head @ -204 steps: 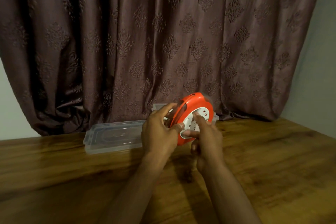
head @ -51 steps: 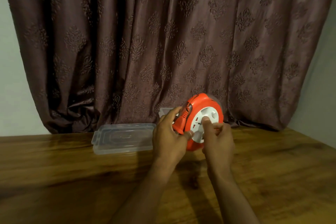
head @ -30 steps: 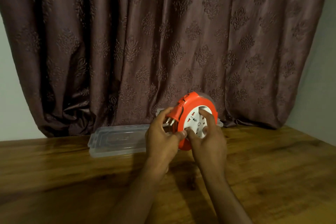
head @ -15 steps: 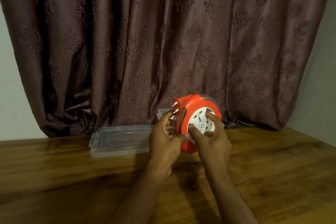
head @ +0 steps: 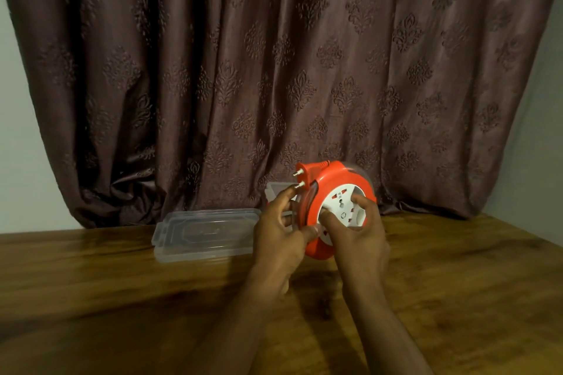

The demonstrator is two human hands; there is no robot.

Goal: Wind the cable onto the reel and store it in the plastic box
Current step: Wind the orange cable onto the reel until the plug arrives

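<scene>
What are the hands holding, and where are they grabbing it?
Both hold the orange reel. The left hand grips its left rim; the right hand has fingers on the white socket face.

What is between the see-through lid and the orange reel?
In the head view, the left hand sits between the clear lid and the orange reel. It grips the reel's left edge, below the plug.

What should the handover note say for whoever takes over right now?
Left hand: holds the orange reel by its rim, above the table.
Right hand: fingers on the white socket hub.
Plug sits at the reel's top; no loose cable shows, so winding looks about done.
Clear lid lies on the table, left of the reel; box mostly hidden behind the hands.
Left: put the reel in the box.
</scene>
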